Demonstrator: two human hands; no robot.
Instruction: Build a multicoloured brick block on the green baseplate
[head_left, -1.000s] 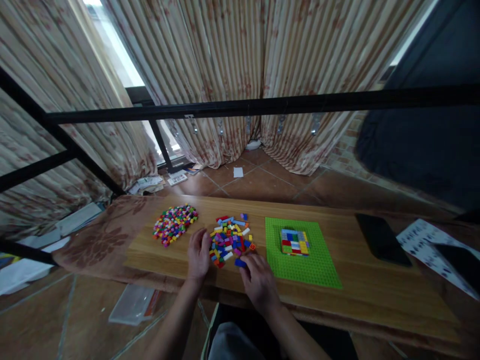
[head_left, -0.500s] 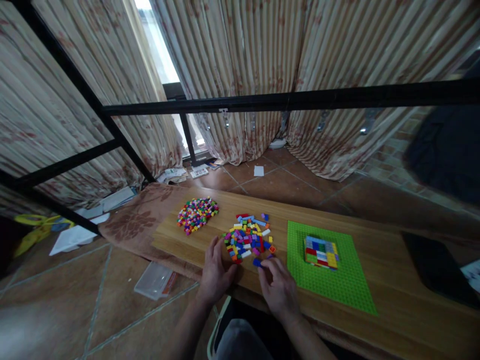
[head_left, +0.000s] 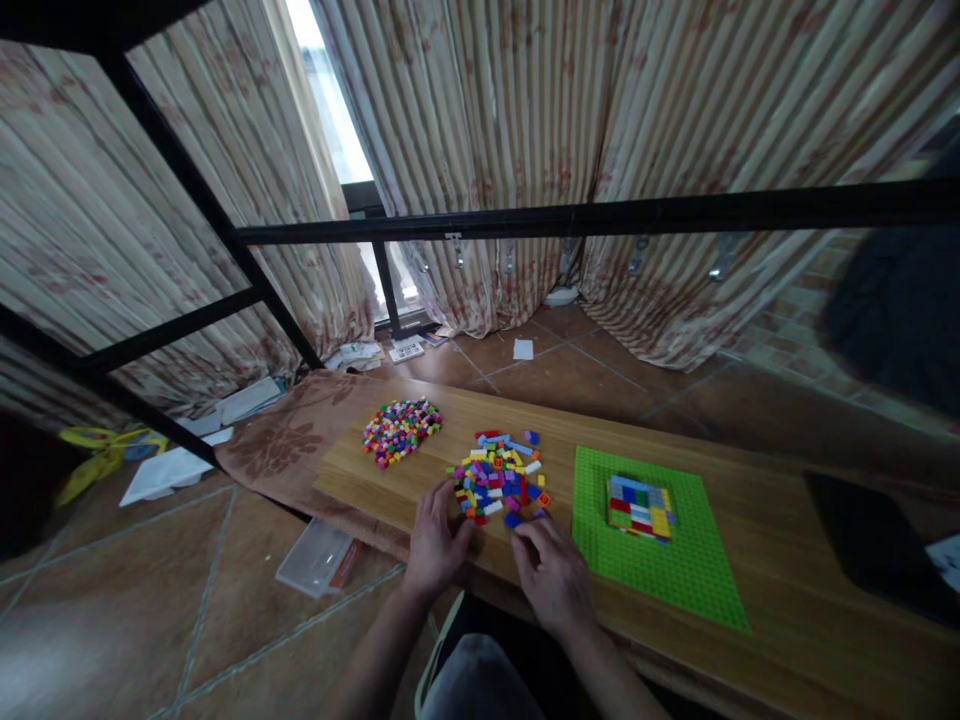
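My left hand (head_left: pixel 436 537) rests at the near left edge of a pile of mixed bricks (head_left: pixel 491 478), fingers apart and holding nothing. My right hand (head_left: pixel 551 572) is at the near right side of that pile, its fingers curled close to a blue brick (head_left: pixel 513 520); whether they grip something is too small to tell. Right of my right hand lies a green baseplate (head_left: pixel 675 590). On it stands a low block (head_left: pixel 639 507) built of red, white, blue and yellow bricks.
A heap of smaller bricks (head_left: pixel 401 430) lies on the left of the wooden table (head_left: pixel 450 398). A dark flat object (head_left: pixel 862 540) is at the far right. A clear plastic box (head_left: pixel 313 558) sits on the floor, and a black metal rail (head_left: pixel 525 218) crosses beyond the table.
The view has shifted slightly. My right hand has drawn a little back from the blue brick, and my left hand stays beside the pile.
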